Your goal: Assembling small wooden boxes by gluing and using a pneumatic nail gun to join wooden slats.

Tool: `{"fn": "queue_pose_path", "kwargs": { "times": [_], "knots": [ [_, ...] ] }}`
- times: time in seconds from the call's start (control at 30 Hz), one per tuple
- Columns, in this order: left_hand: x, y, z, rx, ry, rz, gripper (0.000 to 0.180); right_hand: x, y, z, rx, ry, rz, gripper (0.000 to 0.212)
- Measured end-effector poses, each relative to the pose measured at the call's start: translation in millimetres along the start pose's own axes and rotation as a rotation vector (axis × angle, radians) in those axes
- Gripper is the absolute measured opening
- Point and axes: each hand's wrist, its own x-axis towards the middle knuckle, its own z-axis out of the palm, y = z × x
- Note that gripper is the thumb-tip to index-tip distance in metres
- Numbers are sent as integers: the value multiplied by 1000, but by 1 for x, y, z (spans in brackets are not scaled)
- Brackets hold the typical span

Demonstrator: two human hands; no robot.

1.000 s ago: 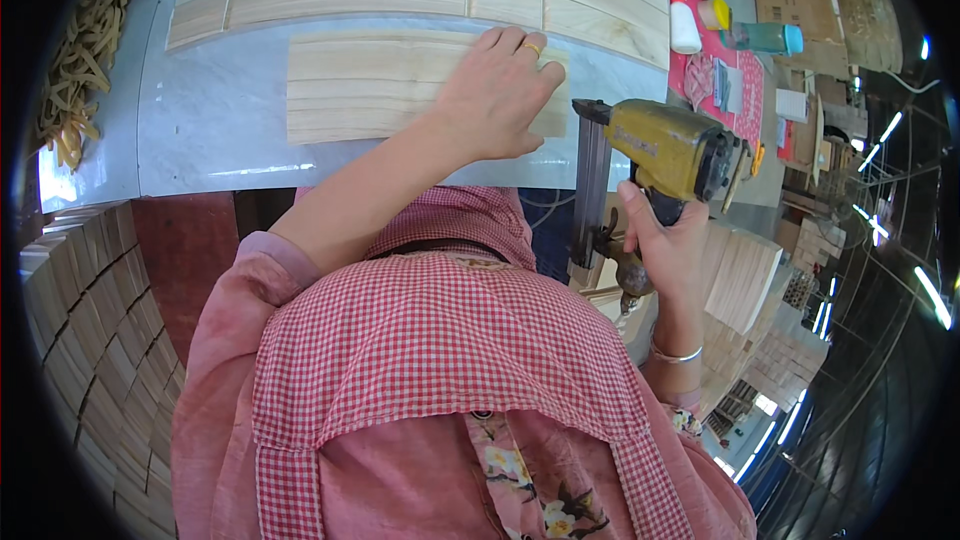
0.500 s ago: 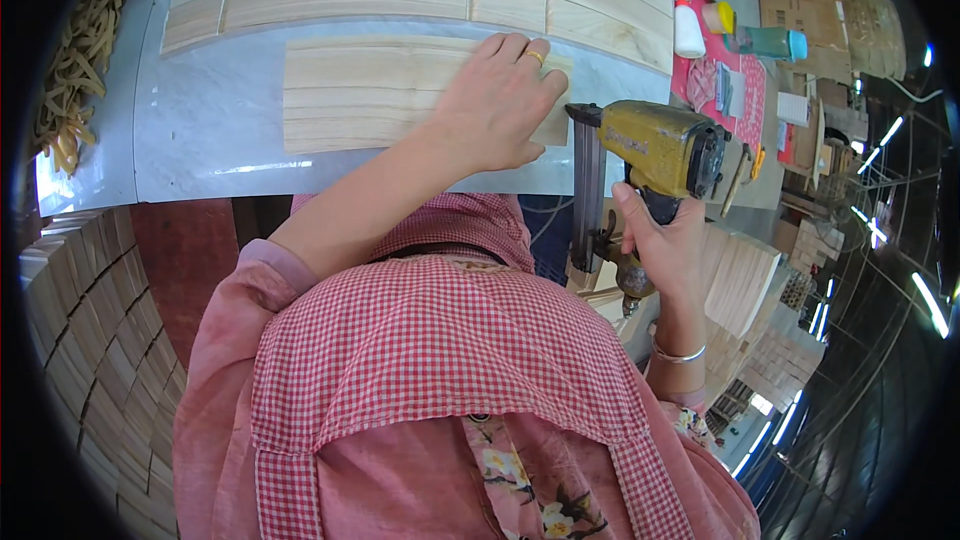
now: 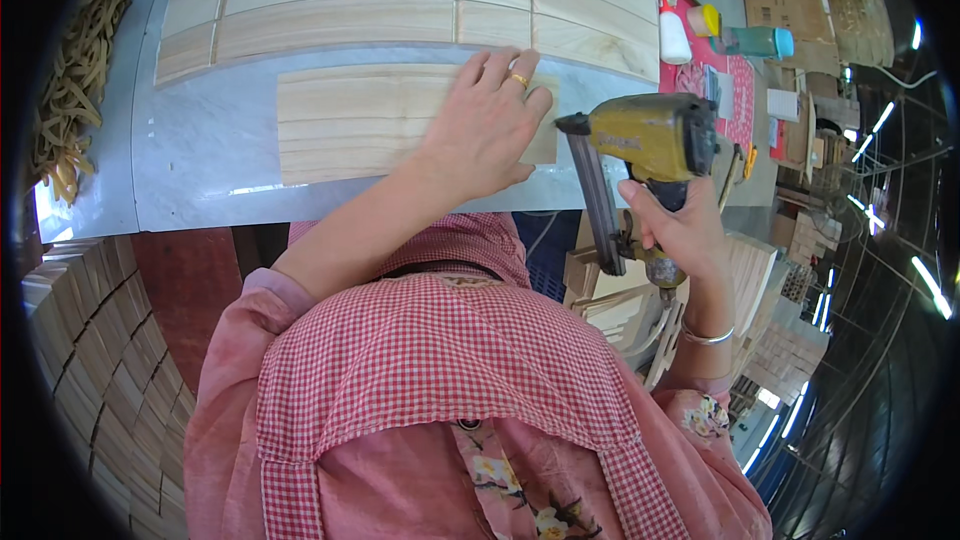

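Resting on the board (image 3: 345, 125), the left hand (image 3: 482, 135) is slightly spread; the right hand (image 3: 687, 228) grips a nailer (image 3: 640, 133), seemingly beside the board.

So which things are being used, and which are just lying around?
Seemingly in use:
yellow nail gun, in the right hand
pale wooden panel, under the left hand
table beneath the panel

Probably just lying about:
white bottle
small yellow tub
blue-capped bottle
heap of tan strips

Bright tabletop (image 3: 200, 160), edge glare; lit tubes (image 3: 931, 287) right; black fisheye rim.
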Motion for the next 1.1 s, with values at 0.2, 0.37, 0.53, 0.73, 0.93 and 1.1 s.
{"fn": "queue_pose_path", "kwargs": {
  "times": [0.2,0.37,0.53,0.73,0.93,1.1],
  "knots": [
    [1,1,-2,-21,-54,-46,58,25,-11,-4,-32,29,-76,22],
    [2,1,-3,-24,-68,-57,59,36,-17,-4,-77,6,-84,24],
    [3,2,-6,-22,-65,-49,58,38,-18,-4,-83,-2,-67,24],
    [3,2,-7,-38,-98,-60,62,36,-16,1,-39,8,-45,24],
    [-12,-6,-27,-112,-55,-40,68,31,-6,2,-45,74,-62,22],
    [-83,-53,-130,219,-252,-177,63,4,23,-11,46,188,-70,21]
  ]
}}
